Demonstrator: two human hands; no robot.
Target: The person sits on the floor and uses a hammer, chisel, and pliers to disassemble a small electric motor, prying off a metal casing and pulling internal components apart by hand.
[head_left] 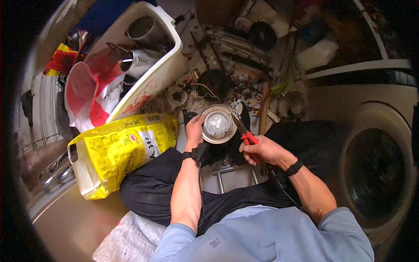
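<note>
In my left hand [194, 129] is a round metal dish [218, 125], gripped at its left edge; its inside is shiny and its rim tan. My right hand [261, 150] is closed around the red handles of a pair of pliers [248, 136]. The long dark jaws slant up and left to the dish's upper right edge; whether they bite on it I cannot tell. By the jaw tips shows a small shiny round metal piece [236, 106]. The dish is held above the littered floor, in front of my knees.
At the left stands a pale plastic basket [150, 83] holding metal vessels, with a yellow bag [126, 148] in front. A wooden stick [264, 107] and scrap lie beyond the dish. To the right is a front-loading machine [375, 170] with a round door.
</note>
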